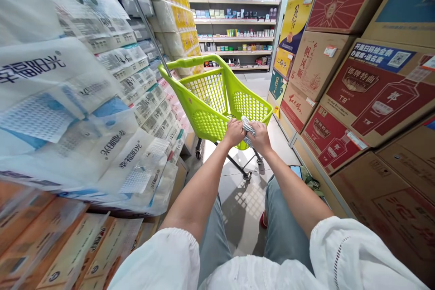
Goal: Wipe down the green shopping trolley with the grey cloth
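A bright green shopping cart (204, 86) stands in front of me, its basket walls pierced with small holes. Both my hands are at the near end of its basket. My left hand (234, 132) is closed on one side of a grey-and-white striped cloth (248, 128). On the other side of the same cloth, my right hand (258, 137) has its fingers wrapped round it. The bunched cloth shows between the two hands, close against the cart's rim. Whether the hands also touch the rim I cannot tell.
Plastic-wrapped tissue packs (61, 86) are piled high on the left. Printed cardboard cartons (377, 86) are stacked along the right. Shelves (238, 0) of small boxes and bottles stand at the back. A phone (296, 171) lies low beside my right knee.
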Motion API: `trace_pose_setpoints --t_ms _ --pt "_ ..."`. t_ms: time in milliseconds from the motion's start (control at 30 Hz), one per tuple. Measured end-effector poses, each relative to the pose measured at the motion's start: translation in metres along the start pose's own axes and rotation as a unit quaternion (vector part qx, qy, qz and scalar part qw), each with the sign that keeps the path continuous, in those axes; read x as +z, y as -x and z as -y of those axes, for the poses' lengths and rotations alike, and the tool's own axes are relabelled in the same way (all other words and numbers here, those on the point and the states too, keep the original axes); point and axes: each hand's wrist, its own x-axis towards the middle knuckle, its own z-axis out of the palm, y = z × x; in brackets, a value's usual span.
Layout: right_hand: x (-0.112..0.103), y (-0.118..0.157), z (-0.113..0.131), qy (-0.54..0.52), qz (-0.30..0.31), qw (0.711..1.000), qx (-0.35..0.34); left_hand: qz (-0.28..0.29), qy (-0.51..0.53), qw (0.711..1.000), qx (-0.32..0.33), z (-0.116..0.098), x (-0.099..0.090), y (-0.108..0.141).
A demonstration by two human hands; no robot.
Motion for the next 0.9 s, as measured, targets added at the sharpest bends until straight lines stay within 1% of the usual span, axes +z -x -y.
trace_pose_setpoints --t_ms 67,133,233,300,333,433,500,567,633,700,767,833,900 --pt "0.000 -0.002 -0.004 0.009 0.002 1.000 -0.001 0.006 -0.001 1.000 0.006 0.003 -0.001 0.000" --pt "-0.001 -0.008 -0.015 0.013 0.003 1.000 0.007 0.010 -0.005 1.000 0.008 0.004 -0.002 0.000" --pt "-0.002 -0.014 -0.024 0.012 -0.023 0.998 0.053 0.007 -0.005 1.000 0.005 0.004 -0.002 -0.001" --pt "0.000 -0.012 -0.020 0.010 -0.042 0.996 0.076 0.002 -0.004 1.000 0.002 0.004 0.000 -0.002" --pt "0.001 -0.010 -0.014 0.009 -0.044 0.996 0.075 0.000 -0.003 1.000 0.001 0.004 0.001 -0.003" --pt "0.005 0.000 0.006 0.002 -0.028 0.999 0.038 -0.002 0.005 1.000 0.000 0.007 0.003 -0.002" --pt "0.006 0.003 0.013 0.003 -0.016 1.000 0.020 0.000 0.016 1.000 -0.001 0.009 0.002 0.000" --pt "0.005 0.001 0.011 0.010 -0.004 1.000 0.014 0.003 0.020 1.000 0.003 0.011 -0.001 0.001" --pt "0.004 -0.005 0.000 0.019 0.004 1.000 0.018 0.008 0.017 1.000 0.010 0.012 -0.004 0.001" --pt "0.003 -0.011 -0.013 0.022 -0.005 0.999 0.035 0.015 0.015 1.000 0.015 0.011 -0.006 0.001" --pt "0.003 -0.014 -0.021 0.022 -0.030 0.997 0.060 0.018 0.017 1.000 0.013 0.010 -0.006 -0.001" --pt "0.005 -0.013 -0.019 0.022 -0.049 0.996 0.078 0.014 0.018 1.000 0.005 0.009 -0.005 -0.001" --pt "0.008 -0.009 -0.009 0.020 -0.044 0.996 0.072 0.009 0.020 1.000 -0.001 0.010 -0.003 -0.002"
